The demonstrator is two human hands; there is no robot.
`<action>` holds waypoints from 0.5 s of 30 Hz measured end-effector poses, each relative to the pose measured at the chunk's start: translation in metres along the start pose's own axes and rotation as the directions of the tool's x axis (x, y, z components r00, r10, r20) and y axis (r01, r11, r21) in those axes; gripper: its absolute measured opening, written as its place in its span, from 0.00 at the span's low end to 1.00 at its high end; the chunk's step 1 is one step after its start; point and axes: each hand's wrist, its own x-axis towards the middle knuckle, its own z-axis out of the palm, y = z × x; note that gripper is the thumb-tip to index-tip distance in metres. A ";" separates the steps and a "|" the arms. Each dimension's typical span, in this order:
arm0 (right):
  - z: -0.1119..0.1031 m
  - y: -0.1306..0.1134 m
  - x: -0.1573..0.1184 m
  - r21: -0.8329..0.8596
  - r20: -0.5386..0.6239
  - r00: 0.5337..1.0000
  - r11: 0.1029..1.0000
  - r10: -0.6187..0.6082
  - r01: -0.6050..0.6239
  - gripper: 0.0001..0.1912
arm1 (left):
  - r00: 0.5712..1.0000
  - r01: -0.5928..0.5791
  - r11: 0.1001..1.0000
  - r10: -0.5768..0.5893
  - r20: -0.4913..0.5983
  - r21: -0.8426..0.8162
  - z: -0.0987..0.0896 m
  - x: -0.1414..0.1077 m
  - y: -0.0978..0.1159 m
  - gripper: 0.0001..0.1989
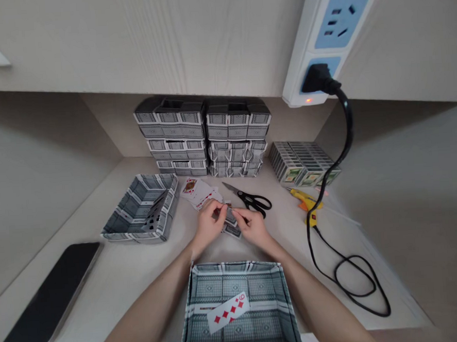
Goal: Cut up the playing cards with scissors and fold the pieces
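Both hands meet over the middle of the table. My left hand (210,221) pinches the left edge of a small patterned playing card (230,216), and my right hand (253,225) pinches its right edge. Just below the fingers lies another patterned card (232,231). Loose face-up cards (199,192) are spread behind my left hand. Black-handled scissors (249,196) rest behind my right hand. Nearest my body, between my forearms, stands an open box made of cards (237,273) with a torn-looking strip of a nine of diamonds (228,313) inside.
Stacked card boxes (177,127) stand at the back. A card tray (138,210) and a dark flat device (52,295) lie left. Card decks (303,161), a yellow glue gun (310,202) and a black cable (348,132) from a power strip (332,30) occupy the right.
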 end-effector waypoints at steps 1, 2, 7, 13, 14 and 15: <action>-0.001 0.000 0.000 -0.017 0.016 1.000 1.000 -0.002 0.002 0.15 | 1.000 0.015 1.000 -0.015 0.006 -0.020 0.000 0.000 0.000 0.10; -0.001 0.001 0.000 -0.032 0.032 0.999 1.000 -0.001 0.002 0.15 | 0.999 0.034 0.998 -0.033 0.013 -0.044 0.001 -0.001 -0.001 0.11; -0.002 0.000 0.001 -0.026 0.016 1.000 1.000 -0.003 0.003 0.15 | 0.995 0.100 0.990 -0.097 0.032 -0.104 0.002 -0.001 -0.003 0.11; -0.004 0.002 0.002 -0.038 0.024 1.000 0.999 0.014 -0.013 0.15 | 0.993 0.004 1.000 -0.001 0.122 -0.024 -0.001 0.001 -0.006 0.09; -0.004 0.002 0.002 -0.039 0.026 1.000 0.999 0.017 -0.016 0.15 | 0.990 -0.011 1.000 0.013 0.139 -0.015 -0.001 0.001 -0.007 0.09; -0.004 0.003 0.002 -0.038 0.028 0.999 0.999 0.020 -0.019 0.15 | 0.987 -0.025 1.000 0.026 0.156 -0.008 -0.002 0.001 -0.008 0.08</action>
